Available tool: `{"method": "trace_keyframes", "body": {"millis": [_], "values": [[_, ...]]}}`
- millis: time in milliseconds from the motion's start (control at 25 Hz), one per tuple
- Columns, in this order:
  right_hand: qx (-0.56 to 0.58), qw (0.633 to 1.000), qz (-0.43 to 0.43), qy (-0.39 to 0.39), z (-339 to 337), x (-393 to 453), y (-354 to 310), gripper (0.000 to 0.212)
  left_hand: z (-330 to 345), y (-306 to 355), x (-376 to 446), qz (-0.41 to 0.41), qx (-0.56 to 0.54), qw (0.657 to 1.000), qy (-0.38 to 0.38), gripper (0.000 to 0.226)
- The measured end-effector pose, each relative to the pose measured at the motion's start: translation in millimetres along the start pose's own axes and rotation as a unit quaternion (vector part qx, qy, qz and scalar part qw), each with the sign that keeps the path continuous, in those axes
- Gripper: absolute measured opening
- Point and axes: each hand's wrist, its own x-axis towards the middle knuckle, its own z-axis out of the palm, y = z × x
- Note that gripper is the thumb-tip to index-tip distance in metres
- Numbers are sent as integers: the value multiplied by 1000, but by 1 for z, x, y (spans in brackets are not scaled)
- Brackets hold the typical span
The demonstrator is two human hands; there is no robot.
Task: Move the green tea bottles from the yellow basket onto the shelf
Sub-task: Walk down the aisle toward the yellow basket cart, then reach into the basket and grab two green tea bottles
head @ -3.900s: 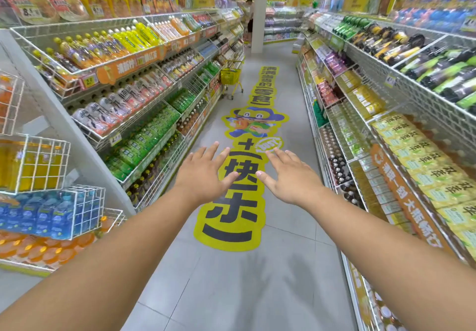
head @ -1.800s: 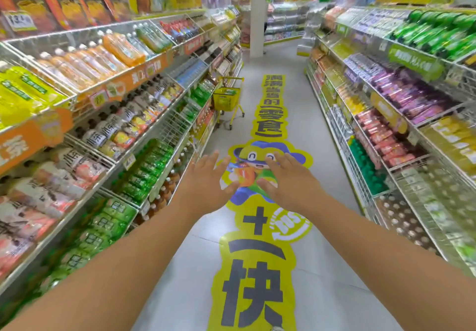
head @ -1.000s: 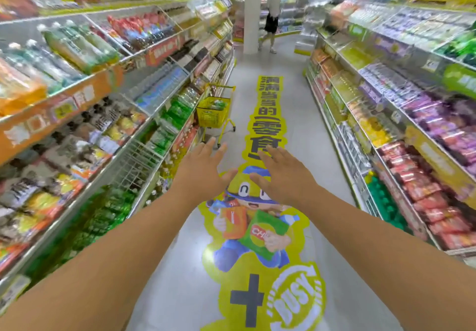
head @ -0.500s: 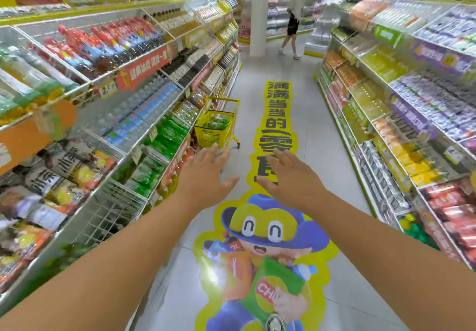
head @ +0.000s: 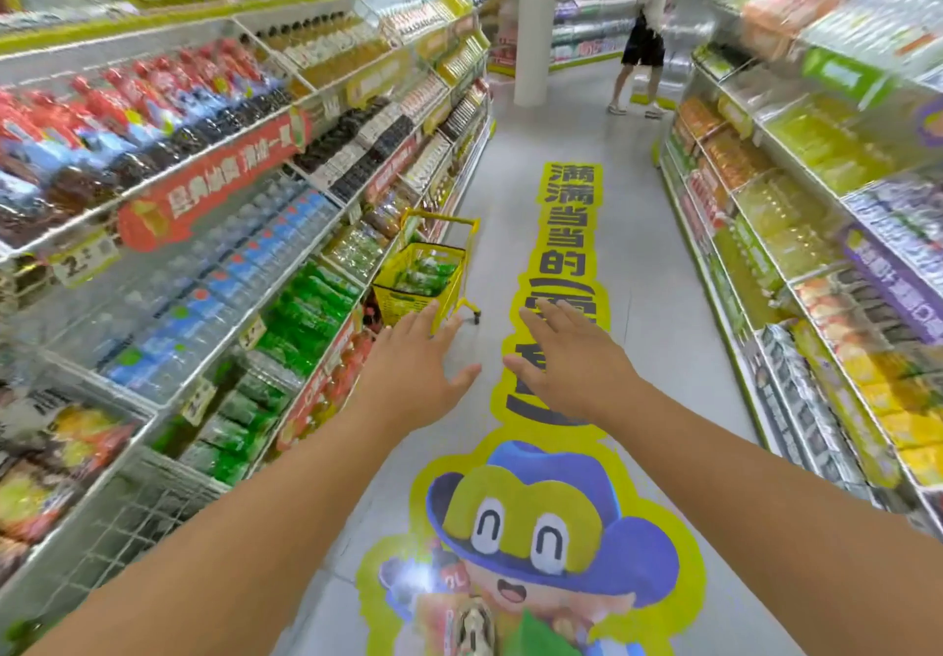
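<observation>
Green tea bottles (head: 421, 275) fill the yellow basket (head: 408, 301).

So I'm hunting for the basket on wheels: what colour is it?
Yellow: the basket with its raised handle, seen in the head view beside the left shelves.

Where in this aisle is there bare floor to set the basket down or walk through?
Bare grey floor runs between the yellow floor sticker and the right shelves. A narrower strip lies between the sticker and the left shelves, where the yellow basket stands. Shelf tiers on both sides look packed.
</observation>
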Motion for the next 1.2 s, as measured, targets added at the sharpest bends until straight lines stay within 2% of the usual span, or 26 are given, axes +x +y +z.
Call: {"method": "trace_keyframes", "body": {"millis": [280,640,800,960,1200], "values": [[-10,1000,4,-10,34,192,57,78,53,-52,202,13,3,1000,2,81],[-8,999,8,-43,51,416,116,79,78,-104,424,1,-9,1000,-26,79],[-19,999,-22,-45,69,512,151,100,100,-125,512,-31,-3,999,-35,81],[-17,996,-66,-54,85,614,191,80,123,-137,595,-73,8,997,-33,80],[-27,984,-154,-80,91,750,228,77,141,-156,703,-149,-6,988,-41,81]]}}
